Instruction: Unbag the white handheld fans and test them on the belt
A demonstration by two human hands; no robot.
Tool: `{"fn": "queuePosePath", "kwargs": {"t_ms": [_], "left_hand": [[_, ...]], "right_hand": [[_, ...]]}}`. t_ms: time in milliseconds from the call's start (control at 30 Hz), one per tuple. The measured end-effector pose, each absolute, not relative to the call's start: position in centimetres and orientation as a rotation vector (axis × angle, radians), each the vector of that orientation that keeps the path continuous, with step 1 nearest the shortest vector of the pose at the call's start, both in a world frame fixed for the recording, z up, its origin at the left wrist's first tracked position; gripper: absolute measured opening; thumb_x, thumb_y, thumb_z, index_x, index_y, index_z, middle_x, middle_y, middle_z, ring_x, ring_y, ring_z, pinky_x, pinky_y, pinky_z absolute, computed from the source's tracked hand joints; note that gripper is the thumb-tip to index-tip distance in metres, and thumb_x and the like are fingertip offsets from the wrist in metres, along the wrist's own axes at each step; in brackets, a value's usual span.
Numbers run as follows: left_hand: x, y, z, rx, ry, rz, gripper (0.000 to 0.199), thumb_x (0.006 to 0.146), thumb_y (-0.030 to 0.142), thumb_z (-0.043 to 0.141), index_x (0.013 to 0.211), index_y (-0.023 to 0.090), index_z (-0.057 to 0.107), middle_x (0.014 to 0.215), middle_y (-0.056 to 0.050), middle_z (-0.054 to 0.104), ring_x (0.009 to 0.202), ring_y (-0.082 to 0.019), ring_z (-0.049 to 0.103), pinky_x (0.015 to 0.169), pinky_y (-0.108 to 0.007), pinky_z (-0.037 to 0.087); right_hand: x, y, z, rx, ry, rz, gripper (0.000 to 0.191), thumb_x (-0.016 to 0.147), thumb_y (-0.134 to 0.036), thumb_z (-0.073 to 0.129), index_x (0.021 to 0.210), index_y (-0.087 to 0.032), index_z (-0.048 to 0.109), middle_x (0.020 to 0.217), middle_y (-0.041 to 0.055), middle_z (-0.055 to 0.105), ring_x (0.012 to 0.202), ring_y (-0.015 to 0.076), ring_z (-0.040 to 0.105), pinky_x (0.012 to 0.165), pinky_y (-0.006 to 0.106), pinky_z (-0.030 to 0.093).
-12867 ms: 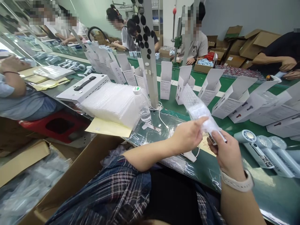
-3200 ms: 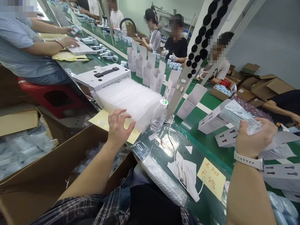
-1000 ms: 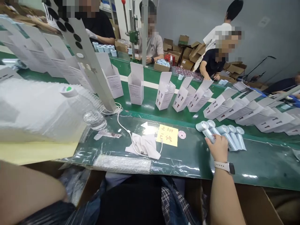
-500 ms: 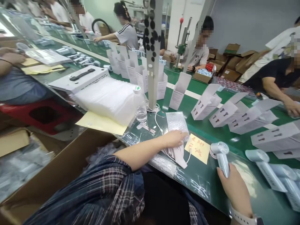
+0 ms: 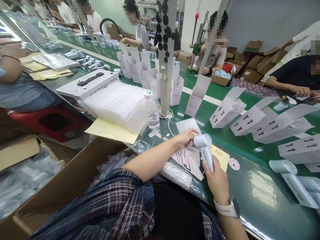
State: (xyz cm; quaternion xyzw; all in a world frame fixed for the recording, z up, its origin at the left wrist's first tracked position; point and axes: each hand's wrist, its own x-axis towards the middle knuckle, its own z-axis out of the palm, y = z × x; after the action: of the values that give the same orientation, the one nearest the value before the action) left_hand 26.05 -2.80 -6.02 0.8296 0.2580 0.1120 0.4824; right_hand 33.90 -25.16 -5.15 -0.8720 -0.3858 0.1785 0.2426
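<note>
A pale blue handheld fan [image 5: 206, 156], lettered along its handle, is tilted above the bench. My right hand [image 5: 218, 178] is closed round the lower handle. Beside the round fan head is my left hand [image 5: 185, 138], its fingers apart and slightly curled; whether they touch the head I cannot tell. Under and behind that hand lies a bubble-wrap bag [image 5: 188, 124]. Nearer me are a pale pink cloth [image 5: 191, 161] and a white cable. A yellow note [image 5: 222, 156] with red writing lies partly behind the fan and my right hand.
Open white boxes [image 5: 226, 113] line the green belt. More fans [image 5: 297, 186] lie at the right. A water bottle [image 5: 153, 115] stands by the metal post [image 5: 165, 83], near stacked bubble bags [image 5: 117, 103]. A carton [image 5: 82, 173] is at my left. Co-workers sit around.
My right hand has lifted the fan off the bench and brought it left to my left hand. My left hand has come off the bubble-wrap bag, its fingers rising toward the fan head.
</note>
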Motion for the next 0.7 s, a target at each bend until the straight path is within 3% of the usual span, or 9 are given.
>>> {"fn": "queuePosePath", "kwargs": {"t_ms": [100, 167, 233, 333, 433, 500, 567, 633, 700], "left_hand": [[25.5, -2.2, -5.2, 1.951, 0.672, 0.305, 0.039, 0.098, 0.015, 0.040, 0.135, 0.019, 0.052, 0.063, 0.010, 0.040, 0.045, -0.009, 0.035, 0.051, -0.020, 0.038], [25.0, -2.5, -4.3, 1.947, 0.665, 0.358, 0.045, 0.098, 0.014, 0.038, 0.142, 0.019, 0.049, 0.067, 0.008, 0.042, 0.050, -0.010, 0.039, 0.054, -0.020, 0.040], [24.4, -3.1, -3.3, 1.974, 0.615, 0.405, 0.050, 0.098, 0.014, 0.042, 0.147, 0.022, 0.049, 0.076, 0.004, 0.053, 0.062, -0.011, 0.051, 0.065, -0.023, 0.047], [23.6, -4.3, -1.8, 2.158, 0.445, 0.376, 0.054, 0.097, 0.014, 0.046, 0.149, 0.028, 0.053, 0.108, -0.003, 0.072, 0.095, -0.017, 0.066, 0.093, -0.030, 0.052], [22.9, -5.1, -0.3, 2.537, 0.354, 0.308, 0.057, 0.100, 0.013, 0.038, 0.154, 0.028, 0.052, 0.129, -0.006, 0.073, 0.114, -0.020, 0.068, 0.101, -0.033, 0.053], [22.8, -5.1, 0.5, 2.723, 0.447, 0.361, 0.055, 0.104, 0.016, 0.035, 0.155, 0.027, 0.051, 0.124, -0.008, 0.075, 0.109, -0.021, 0.070, 0.093, -0.031, 0.054], [23.0, -4.9, 1.2, 2.839, 0.452, 0.376, 0.053, 0.106, 0.022, 0.034, 0.156, 0.025, 0.051, 0.107, -0.007, 0.076, 0.097, -0.022, 0.069, 0.083, -0.031, 0.052], [23.2, -4.7, 1.9, 2.930, 0.340, 0.449, 0.053, 0.107, 0.026, 0.031, 0.156, 0.024, 0.052, 0.089, -0.004, 0.071, 0.082, -0.020, 0.064, 0.074, -0.029, 0.047], [23.2, -4.7, 2.8, 2.998, 0.310, 0.608, 0.053, 0.107, 0.036, 0.029, 0.152, 0.026, 0.056, 0.076, 0.000, 0.062, 0.069, -0.017, 0.053, 0.067, -0.025, 0.038]], "right_hand": [[33.8, -24.6, -5.4, -2.509, -1.181, 0.431, 0.063, 0.102, -0.061, 0.034, 0.150, -0.024, 0.052, 0.127, 0.0108, 0.075, 0.101, 0.0335, 0.075, 0.077, 0.040, 0.053], [33.6, -24.3, -5.3, -2.585, -1.286, 0.382, 0.056, 0.105, -0.054, 0.036, 0.150, -0.024, 0.053, 0.123, 0.0106, 0.077, 0.098, 0.0313, 0.076, 0.072, 0.037, 0.052], [33.4, -23.9, -4.8, -2.667, -1.396, 0.283, 0.051, 0.107, -0.049, 0.040, 0.149, -0.022, 0.055, 0.111, 0.0116, 0.079, 0.092, 0.0303, 0.076, 0.067, 0.034, 0.049], [32.9, -23.2, -3.1, -2.660, -1.609, 0.099, 0.044, 0.106, -0.037, 0.052, 0.144, -0.017, 0.060, 0.097, 0.0147, 0.078, 0.090, 0.0303, 0.076, 0.068, 0.032, 0.048], [32.8, -23.1, -0.5, -2.641, -1.616, 0.070, 0.041, 0.104, -0.031, 0.057, 0.142, -0.015, 0.062, 0.099, 0.0166, 0.078, 0.094, 0.0306, 0.077, 0.071, 0.033, 0.049], [32.9, -23.1, 1.2, -2.689, -1.499, 0.077, 0.041, 0.107, -0.036, 0.051, 0.140, -0.013, 0.061, 0.105, 0.0180, 0.078, 0.093, 0.0296, 0.076, 0.069, 0.033, 0.048], [33.3, -23.0, 2.4, -2.675, -1.487, 0.135, 0.041, 0.109, -0.046, 0.049, 0.134, -0.017, 0.063, 0.100, 0.0128, 0.079, 0.090, 0.0261, 0.076, 0.070, 0.031, 0.049], [34.0, -22.8, 3.1, -2.627, -1.514, 0.201, 0.042, 0.105, -0.058, 0.054, 0.126, -0.023, 0.066, 0.094, 0.0049, 0.079, 0.089, 0.0219, 0.076, 0.070, 0.029, 0.049], [34.6, -22.8, 3.6, -2.619, -1.425, 0.188, 0.048, 0.106, -0.063, 0.051, 0.128, -0.022, 0.064, 0.101, 0.0047, 0.079, 0.093, 0.0209, 0.075, 0.072, 0.029, 0.049]]}}
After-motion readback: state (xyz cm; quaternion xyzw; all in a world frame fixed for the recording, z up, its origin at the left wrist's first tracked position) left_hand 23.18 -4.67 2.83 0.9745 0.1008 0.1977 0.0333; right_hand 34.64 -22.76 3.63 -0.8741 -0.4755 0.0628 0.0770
